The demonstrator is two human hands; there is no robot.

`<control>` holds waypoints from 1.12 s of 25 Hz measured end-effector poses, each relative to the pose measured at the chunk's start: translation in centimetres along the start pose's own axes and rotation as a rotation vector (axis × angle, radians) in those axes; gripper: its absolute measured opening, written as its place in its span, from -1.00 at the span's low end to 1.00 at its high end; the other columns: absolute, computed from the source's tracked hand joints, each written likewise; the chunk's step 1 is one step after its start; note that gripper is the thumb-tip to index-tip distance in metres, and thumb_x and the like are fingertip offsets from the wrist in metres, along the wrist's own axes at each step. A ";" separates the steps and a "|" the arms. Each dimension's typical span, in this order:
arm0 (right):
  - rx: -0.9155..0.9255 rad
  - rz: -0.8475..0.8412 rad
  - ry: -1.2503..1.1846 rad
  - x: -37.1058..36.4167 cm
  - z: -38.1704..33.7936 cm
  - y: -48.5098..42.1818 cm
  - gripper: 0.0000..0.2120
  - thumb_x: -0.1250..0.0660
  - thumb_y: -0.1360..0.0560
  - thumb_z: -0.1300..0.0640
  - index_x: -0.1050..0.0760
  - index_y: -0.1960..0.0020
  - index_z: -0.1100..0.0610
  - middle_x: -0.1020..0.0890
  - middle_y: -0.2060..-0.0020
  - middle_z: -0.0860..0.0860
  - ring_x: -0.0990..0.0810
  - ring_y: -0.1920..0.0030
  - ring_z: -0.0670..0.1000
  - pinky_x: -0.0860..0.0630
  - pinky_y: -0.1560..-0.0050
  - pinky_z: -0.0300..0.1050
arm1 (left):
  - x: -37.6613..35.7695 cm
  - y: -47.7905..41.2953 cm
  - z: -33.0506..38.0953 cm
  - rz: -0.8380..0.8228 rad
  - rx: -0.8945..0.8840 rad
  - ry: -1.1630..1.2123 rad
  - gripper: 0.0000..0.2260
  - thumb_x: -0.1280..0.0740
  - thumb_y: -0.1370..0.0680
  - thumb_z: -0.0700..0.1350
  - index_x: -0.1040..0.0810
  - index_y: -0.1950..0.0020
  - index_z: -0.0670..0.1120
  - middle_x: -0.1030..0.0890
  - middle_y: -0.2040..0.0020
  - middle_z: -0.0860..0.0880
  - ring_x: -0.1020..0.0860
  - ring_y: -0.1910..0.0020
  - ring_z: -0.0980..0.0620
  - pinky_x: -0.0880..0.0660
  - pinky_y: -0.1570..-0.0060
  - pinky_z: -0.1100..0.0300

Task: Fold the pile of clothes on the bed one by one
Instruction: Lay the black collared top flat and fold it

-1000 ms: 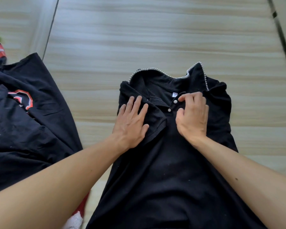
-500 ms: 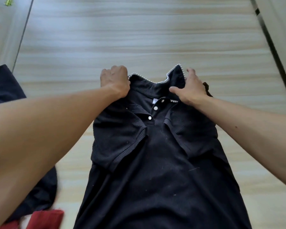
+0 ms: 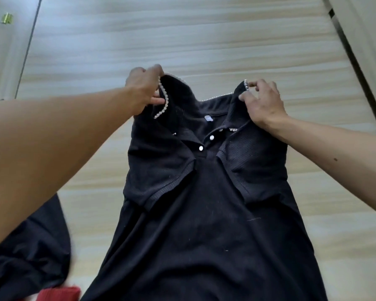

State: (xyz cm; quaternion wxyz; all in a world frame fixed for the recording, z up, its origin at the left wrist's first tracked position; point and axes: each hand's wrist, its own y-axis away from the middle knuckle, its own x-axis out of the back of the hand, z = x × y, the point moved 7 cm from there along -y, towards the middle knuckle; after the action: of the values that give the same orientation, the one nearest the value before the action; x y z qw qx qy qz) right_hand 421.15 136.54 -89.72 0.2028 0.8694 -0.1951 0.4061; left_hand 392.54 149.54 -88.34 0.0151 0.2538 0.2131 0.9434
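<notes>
Gripping one black shirt (image 3: pixel 204 224): left hand (image 3: pixel 142 88), right hand (image 3: pixel 263 103).

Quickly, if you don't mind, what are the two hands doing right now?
The left hand grips one end of the black shirt's collar.
The right hand pinches the collar's other end.

No legible text anywhere (neck tag (image 3: pixel 207 117) unreadable)
</notes>
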 end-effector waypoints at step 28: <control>0.493 -0.199 0.322 4.9 3.2 28.6 -0.60 -0.50 -0.20 0.04 -0.43 0.05 0.09 -0.44 -0.19 0.06 -0.55 -0.14 0.20 -0.55 0.00 0.07 | 8.4 26.0 -10.1 -0.647 -1.026 -0.951 -0.69 -0.39 -0.32 -0.15 -0.32 0.07 -0.03 -0.39 0.15 0.03 -0.37 0.18 -0.03 -0.33 0.18 0.06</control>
State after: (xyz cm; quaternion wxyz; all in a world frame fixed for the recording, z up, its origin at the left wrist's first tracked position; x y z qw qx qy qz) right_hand 411.73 109.99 -82.20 0.0530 0.8317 0.0298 0.5519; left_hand 382.37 123.07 -81.60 0.4959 0.5182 -0.2166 0.6623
